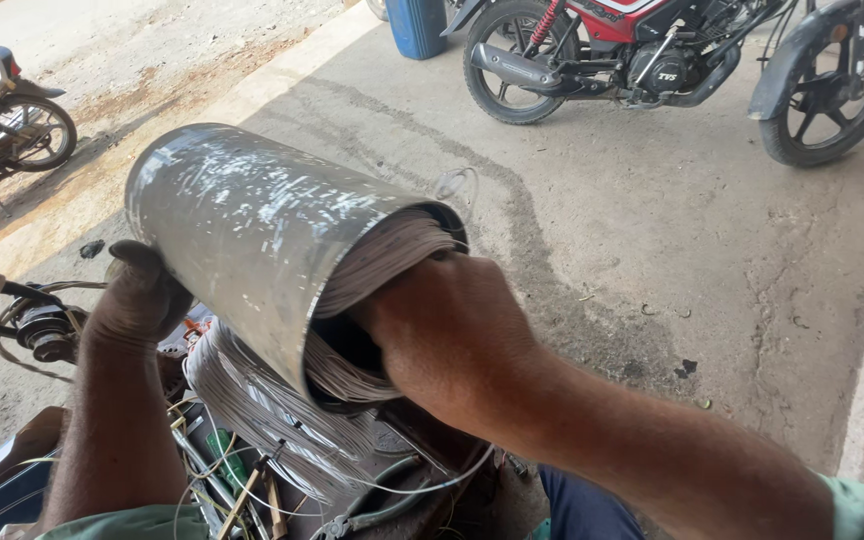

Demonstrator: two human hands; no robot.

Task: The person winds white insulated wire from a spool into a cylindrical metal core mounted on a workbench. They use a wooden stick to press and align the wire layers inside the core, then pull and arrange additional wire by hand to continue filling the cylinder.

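A silver metal cylinder [242, 225], a motor housing, is held up tilted in front of me, its open end facing lower right. Pale winding wires [382, 262] line its inside and spill out below in a thick bundle [252, 400]. My left hand [137, 295] grips the cylinder's far lower left end from underneath. My right hand [432, 320] is pushed into the open mouth among the wires; its fingers are hidden inside.
A red motorcycle [642, 50] and a blue container [417, 25] stand at the back on the concrete. Another motorbike [2, 115] is parked at the far left. Tools, wires and a cardboard box [12, 465] lie below the cylinder.
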